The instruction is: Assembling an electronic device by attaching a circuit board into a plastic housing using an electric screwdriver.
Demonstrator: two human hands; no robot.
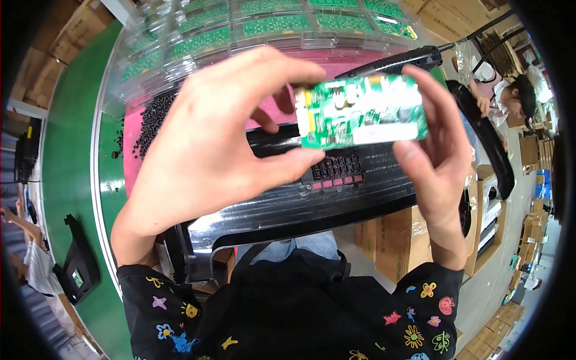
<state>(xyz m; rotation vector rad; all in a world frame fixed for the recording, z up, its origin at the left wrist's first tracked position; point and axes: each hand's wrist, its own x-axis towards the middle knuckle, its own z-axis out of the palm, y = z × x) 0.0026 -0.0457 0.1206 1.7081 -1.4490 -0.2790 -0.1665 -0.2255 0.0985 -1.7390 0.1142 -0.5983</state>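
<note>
A green circuit board (362, 112) is held up in front of me, its components facing me and partly washed out by glare. My left hand (222, 129) grips the board's left end, thumb at the lower corner and index finger at the upper one. The right end sits between the thumb and fingers of my right hand (441, 144). Beneath the board lies a large glossy black plastic housing (270, 213) with a slotted grid (336, 171); the board and my hands hide part of it.
Clear plastic trays (234, 30) of green boards are stacked at the back. Small black parts (153, 123) lie heaped on the pink mat (354, 59). A black cylindrical tool (408, 60) lies behind the board. Another black housing (81, 264) rests left; cardboard boxes (402, 243) stand right. People work on both sides.
</note>
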